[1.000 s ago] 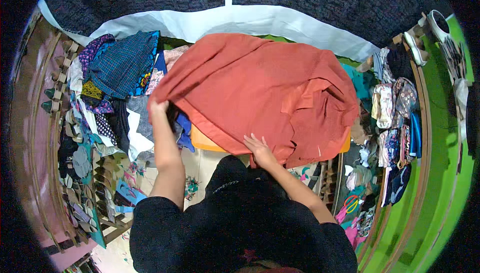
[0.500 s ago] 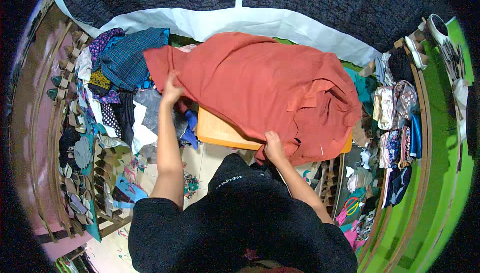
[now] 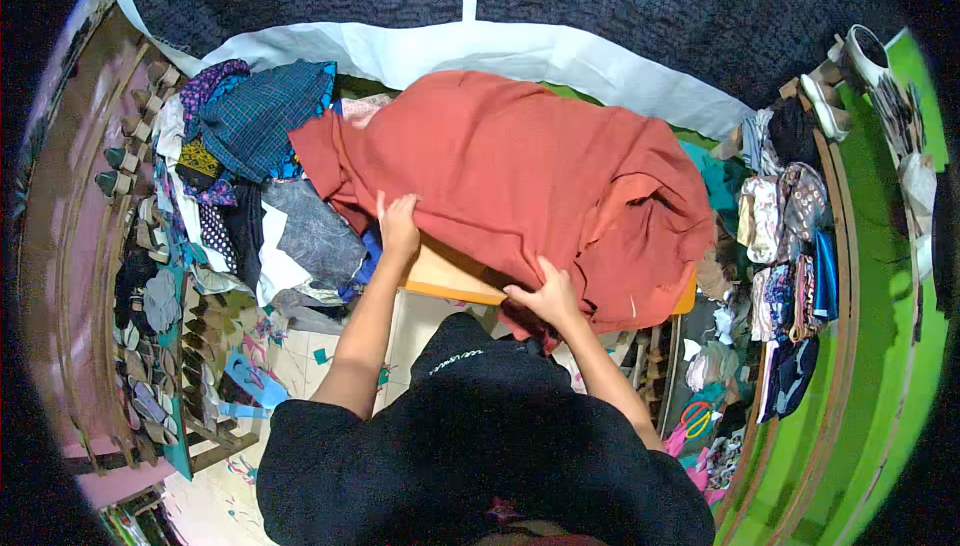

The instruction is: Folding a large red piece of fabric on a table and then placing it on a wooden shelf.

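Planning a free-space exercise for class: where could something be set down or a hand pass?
A bare strip of yellow tabletop shows between the left hand and right hand, bounded by the red cloth and its own front edge. Pale floor shows this side of it, beside the left forearm. Crowded: clothes pile left, folded fabrics right.

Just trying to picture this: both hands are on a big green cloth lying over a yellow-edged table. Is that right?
Not quite: the head view shows the big cloth is rusty red, not green. The left hand and right hand are both on it, and it lies over a yellow-edged table.
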A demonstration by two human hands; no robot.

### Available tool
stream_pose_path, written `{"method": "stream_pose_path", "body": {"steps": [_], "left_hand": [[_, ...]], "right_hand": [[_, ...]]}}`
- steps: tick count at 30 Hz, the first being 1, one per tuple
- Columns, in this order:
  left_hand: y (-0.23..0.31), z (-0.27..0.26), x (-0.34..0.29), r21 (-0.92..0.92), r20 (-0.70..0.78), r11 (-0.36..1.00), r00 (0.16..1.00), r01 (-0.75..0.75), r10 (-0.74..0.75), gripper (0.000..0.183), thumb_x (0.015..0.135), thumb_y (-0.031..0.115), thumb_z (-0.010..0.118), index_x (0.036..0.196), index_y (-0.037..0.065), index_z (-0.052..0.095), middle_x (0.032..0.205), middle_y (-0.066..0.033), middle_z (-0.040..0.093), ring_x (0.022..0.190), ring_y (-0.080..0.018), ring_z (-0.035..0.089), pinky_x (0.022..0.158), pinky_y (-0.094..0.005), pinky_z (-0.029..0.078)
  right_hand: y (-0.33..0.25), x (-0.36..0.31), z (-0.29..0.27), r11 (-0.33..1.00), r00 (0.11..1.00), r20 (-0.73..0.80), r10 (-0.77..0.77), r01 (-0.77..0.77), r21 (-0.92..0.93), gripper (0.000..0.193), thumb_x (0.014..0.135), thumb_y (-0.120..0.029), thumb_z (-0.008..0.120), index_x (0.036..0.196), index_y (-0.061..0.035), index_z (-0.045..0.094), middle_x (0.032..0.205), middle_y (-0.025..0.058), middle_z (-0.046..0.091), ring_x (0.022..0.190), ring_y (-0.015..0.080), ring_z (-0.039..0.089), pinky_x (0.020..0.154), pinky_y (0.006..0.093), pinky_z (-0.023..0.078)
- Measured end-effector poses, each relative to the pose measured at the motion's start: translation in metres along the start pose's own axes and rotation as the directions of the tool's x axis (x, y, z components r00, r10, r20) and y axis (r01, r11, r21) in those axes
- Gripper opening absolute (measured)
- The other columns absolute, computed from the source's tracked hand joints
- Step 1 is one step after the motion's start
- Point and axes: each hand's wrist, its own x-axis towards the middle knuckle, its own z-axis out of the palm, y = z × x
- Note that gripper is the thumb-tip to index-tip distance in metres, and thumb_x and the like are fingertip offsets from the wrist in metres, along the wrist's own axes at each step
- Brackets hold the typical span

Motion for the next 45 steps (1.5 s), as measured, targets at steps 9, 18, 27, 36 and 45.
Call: {"method": "stream_pose_path", "body": {"steps": [9, 18, 27, 36, 45], "left_hand": [[0.138, -0.018, -0.051, -0.358, 0.528, 0.920, 0.847, 0.161, 0.058, 0.042, 0.064, 0.019, 0.057, 0.104, 0.004, 0.057, 0.089, -0.0253, 0.058, 0.089, -0.0369, 0.056, 0.080, -0.0417, 0.044], [0.158, 0.006, -0.069, -0.157, 0.403, 0.969, 0.883, -0.192, 0.240, 0.035, 0.062, 0.007, 0.059, 0.095, 0.003, 0.051, 0.075, -0.0163, 0.059, 0.072, -0.0347, 0.058, 0.058, -0.0444, 0.045], [0.067, -0.012, -0.071, -0.079, 0.150, 0.935, 0.931, 0.347, -0.333, 0.026, 0.059, -0.002, 0.056, 0.084, 0.002, 0.054, 0.086, -0.0157, 0.059, 0.081, -0.0331, 0.056, 0.072, -0.0391, 0.043], [0.058, -0.010, -0.001, -0.740, 0.093, 0.562, 0.884, 0.369, -0.458, 0.026, 0.064, -0.003, 0.054, 0.089, -0.001, 0.046, 0.086, -0.0182, 0.058, 0.086, -0.0265, 0.057, 0.076, -0.0315, 0.043], [0.025, 0.005, 0.040, 0.199, 0.391, 0.970, 0.896, 0.138, -0.208, 0.031, 0.064, 0.020, 0.064, 0.089, 0.005, 0.054, 0.085, -0.0194, 0.058, 0.083, -0.0353, 0.056, 0.070, -0.0438, 0.045]], "right_hand": [[0.127, -0.052, -0.008, 0.774, 0.883, -0.217, 0.417, -0.470, -0.424, 0.044, 0.064, -0.011, 0.064, 0.105, -0.0051, 0.050, 0.072, 0.0204, 0.059, 0.069, 0.0383, 0.058, 0.062, 0.0463, 0.046], [0.155, -0.055, -0.027, 0.626, 0.611, -0.430, 0.665, -0.770, -0.125, 0.027, 0.073, -0.011, 0.053, 0.100, -0.0062, 0.054, 0.131, 0.0178, 0.026, 0.115, 0.0405, 0.031, 0.091, 0.0512, 0.032], [0.102, -0.033, -0.009, 0.700, 0.764, -0.324, 0.558, -0.643, -0.310, 0.042, 0.066, -0.013, 0.059, 0.105, -0.0002, 0.049, 0.128, 0.0268, 0.029, 0.118, 0.0419, 0.028, 0.094, 0.0520, 0.027], [0.129, 0.001, 0.014, 0.796, 0.808, -0.370, 0.458, -0.559, -0.235, 0.045, 0.057, -0.006, 0.067, 0.098, -0.0031, 0.049, 0.124, 0.0190, 0.037, 0.113, 0.0375, 0.036, 0.092, 0.0482, 0.031], [0.183, 0.118, -0.010, 0.969, 0.938, -0.347, 0.024, -0.107, -0.221, 0.036, 0.055, 0.008, 0.058, 0.088, -0.0004, 0.046, 0.118, 0.0217, 0.042, 0.101, 0.0407, 0.043, 0.087, 0.0441, 0.036]]}}
